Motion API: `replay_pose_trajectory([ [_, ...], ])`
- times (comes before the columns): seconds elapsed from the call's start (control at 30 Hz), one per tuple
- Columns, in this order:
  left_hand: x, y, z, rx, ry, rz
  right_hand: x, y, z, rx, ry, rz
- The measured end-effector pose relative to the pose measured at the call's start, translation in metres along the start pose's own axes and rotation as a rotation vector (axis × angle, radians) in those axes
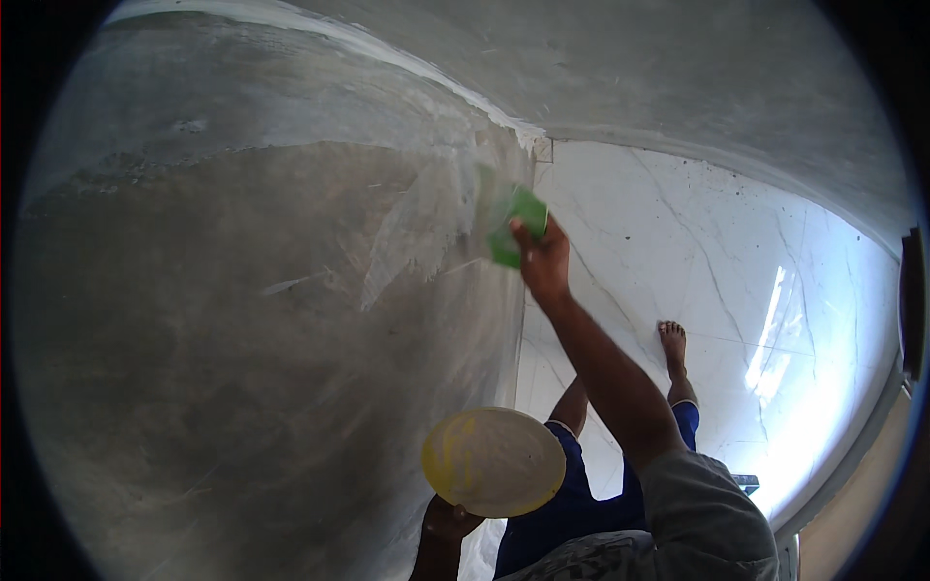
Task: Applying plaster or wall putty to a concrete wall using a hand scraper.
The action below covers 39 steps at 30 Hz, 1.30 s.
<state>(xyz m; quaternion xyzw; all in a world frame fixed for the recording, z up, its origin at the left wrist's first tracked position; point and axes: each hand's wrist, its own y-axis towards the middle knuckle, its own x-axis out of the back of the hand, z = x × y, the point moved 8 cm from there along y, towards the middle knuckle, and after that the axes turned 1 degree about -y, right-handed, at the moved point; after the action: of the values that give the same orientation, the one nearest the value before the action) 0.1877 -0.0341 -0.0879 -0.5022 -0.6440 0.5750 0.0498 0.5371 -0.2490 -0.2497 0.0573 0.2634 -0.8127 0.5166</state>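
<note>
My right hand [546, 261] grips a green putty spreader [505, 247], reaching forward near the grey wall [271, 232]. The spreader is smeared by motion, and I cannot tell whether its edge touches the wall. Low in front of me, my left hand [451, 520] holds a round yellow plate [439, 463] by its near rim. Pale putty [506, 460] covers much of the plate's face. Part of the left hand is hidden under the plate. Pale smears [412, 232] mark the wall beside the spreader.
A white band [407, 58] runs along the corner where another grey wall [678, 68] meets the first. White veined floor tiles [717, 252] lie below, where my bare foot [672, 339] stands. A dark object [912, 305] shows at the far right.
</note>
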Motion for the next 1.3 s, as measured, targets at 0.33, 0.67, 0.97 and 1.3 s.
replay_pose_trajectory([
  [0.33, 0.007, 0.016, 0.013, -0.022, 0.062, -0.003, -0.024, 0.126, -0.075, 0.199, -0.486, -0.152],
  [0.67, 0.025, 0.022, 0.012, 0.048, 0.041, -0.053, 0.012, 0.100, -0.078, 0.067, -0.072, 0.073],
  [0.97, 0.028, 0.017, 0.013, 0.016, 0.015, -0.118, -0.011, 0.147, -0.088, -0.058, 0.057, 0.076],
  [1.3, 0.018, 0.026, 0.021, 0.040, -0.036, -0.064, -0.028, 0.010, -0.004, 0.098, -0.194, 0.241],
])
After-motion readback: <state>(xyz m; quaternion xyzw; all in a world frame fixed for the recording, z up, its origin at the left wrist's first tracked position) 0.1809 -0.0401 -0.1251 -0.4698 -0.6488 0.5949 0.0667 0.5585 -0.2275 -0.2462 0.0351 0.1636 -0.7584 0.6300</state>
